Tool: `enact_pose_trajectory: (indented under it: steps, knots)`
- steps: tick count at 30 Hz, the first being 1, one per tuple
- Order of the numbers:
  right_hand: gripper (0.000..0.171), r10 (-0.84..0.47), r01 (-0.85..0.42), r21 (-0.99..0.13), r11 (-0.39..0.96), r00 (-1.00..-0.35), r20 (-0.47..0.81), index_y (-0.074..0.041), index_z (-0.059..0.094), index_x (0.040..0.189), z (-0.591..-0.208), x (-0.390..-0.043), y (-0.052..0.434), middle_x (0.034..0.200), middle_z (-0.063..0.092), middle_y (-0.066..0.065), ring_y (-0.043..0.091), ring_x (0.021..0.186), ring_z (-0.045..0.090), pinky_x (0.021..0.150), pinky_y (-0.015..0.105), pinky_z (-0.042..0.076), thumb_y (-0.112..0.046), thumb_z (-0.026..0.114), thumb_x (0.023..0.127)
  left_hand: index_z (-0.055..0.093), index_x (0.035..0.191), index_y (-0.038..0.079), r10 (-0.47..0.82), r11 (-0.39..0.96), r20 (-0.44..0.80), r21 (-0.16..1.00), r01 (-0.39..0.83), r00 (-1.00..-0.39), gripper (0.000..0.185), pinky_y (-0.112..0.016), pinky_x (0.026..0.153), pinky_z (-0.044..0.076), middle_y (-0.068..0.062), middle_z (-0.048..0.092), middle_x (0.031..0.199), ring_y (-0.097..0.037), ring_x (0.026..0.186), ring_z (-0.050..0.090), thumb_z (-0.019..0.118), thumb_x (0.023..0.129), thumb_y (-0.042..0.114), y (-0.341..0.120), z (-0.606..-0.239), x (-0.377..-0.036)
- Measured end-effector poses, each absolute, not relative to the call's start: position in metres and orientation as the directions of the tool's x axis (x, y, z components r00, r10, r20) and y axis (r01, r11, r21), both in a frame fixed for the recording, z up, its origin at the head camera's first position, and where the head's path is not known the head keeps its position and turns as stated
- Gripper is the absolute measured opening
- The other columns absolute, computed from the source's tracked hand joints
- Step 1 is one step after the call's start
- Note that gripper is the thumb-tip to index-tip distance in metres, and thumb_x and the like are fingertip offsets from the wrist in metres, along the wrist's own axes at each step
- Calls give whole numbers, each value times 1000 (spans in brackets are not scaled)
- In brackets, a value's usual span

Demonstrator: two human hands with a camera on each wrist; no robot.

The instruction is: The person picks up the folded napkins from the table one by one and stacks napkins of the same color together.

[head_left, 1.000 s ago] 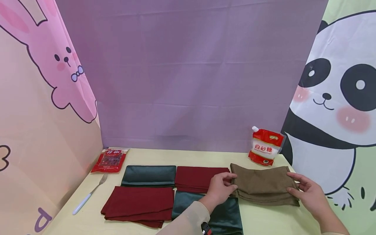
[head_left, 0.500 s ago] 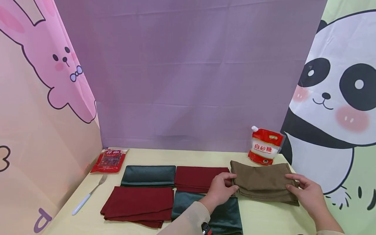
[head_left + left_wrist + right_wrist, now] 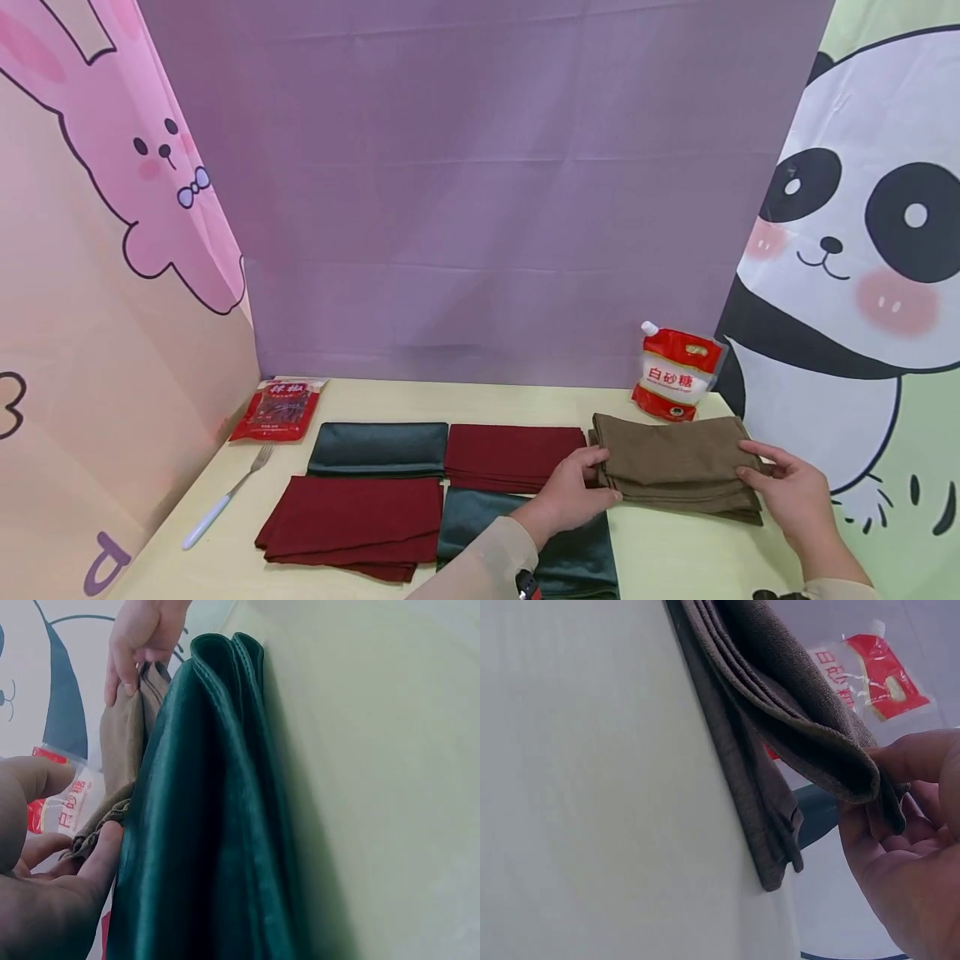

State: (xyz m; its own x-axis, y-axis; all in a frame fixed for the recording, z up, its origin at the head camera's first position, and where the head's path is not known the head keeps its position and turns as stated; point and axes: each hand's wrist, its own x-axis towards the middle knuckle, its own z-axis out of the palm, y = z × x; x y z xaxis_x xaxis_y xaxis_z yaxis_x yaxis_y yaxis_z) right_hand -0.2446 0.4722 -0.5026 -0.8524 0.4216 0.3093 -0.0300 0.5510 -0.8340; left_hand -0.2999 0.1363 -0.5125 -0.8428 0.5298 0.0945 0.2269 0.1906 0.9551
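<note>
A folded brown cloth (image 3: 675, 467) lies on the yellow table (image 3: 675, 558) at the right. My left hand (image 3: 581, 492) pinches its left edge, thumb on top. My right hand (image 3: 780, 487) pinches its right edge. In the right wrist view the top layers of the brown cloth (image 3: 795, 727) are raised between my right hand's fingers (image 3: 911, 761). In the left wrist view my left hand (image 3: 52, 862) grips the brown cloth (image 3: 124, 750) beside a dark green cloth (image 3: 217, 825).
Two dark red cloths (image 3: 352, 521) (image 3: 510, 454) and two dark green cloths (image 3: 378, 448) (image 3: 570, 550) lie folded in a grid. A fork (image 3: 221, 500) and a red packet (image 3: 279, 408) lie at the left. A sugar pouch (image 3: 677, 371) stands behind the brown cloth.
Both hands have drawn the brown cloth's near edge up and back, so it looks narrower from front to back. The left hand has shifted slightly right.
</note>
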Motion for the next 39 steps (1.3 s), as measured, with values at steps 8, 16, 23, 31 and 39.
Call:
enact_pose_trajectory:
  steps: [8,16,23,31,39]
  knots:
    - [34,437,-9,-854,521,-856,276,-4,76,123,-514,-252,481,88,64,-22,0,73,55,59,21,47,-9,83,90,51,153,11,545,235,37,952,195,-837,63,-29,97,51,5,44,155,-15,128,53,77,96,22,139,-514,-300]
    - [37,431,34,-887,461,-882,189,-2,74,127,-517,-252,485,98,52,-38,-9,80,59,65,19,53,-12,82,92,47,156,10,546,260,2,950,172,-837,67,-33,100,51,2,47,152,-19,132,52,76,98,26,138,-514,-299]
    - [42,415,39,-869,494,-888,196,0,72,128,-517,-250,488,96,52,-40,-15,83,57,68,14,51,-12,83,90,47,154,6,548,270,32,939,213,-836,65,-31,104,49,0,47,153,-18,134,53,75,97,21,139,-513,-299]
    - [44,423,59,-858,511,-886,191,3,71,129,-520,-249,493,94,54,-41,-17,81,56,68,13,49,-11,83,90,49,154,8,551,305,39,920,245,-834,65,-31,107,46,3,50,150,-14,135,51,75,97,25,141,-515,-300]
    - [52,403,101,-812,575,-899,173,12,62,133,-522,-251,496,106,73,-8,-20,82,49,70,12,46,-15,82,92,46,155,10,555,290,7,936,201,-832,66,-30,101,51,2,49,152,-13,125,61,75,98,23,140,-512,-296]
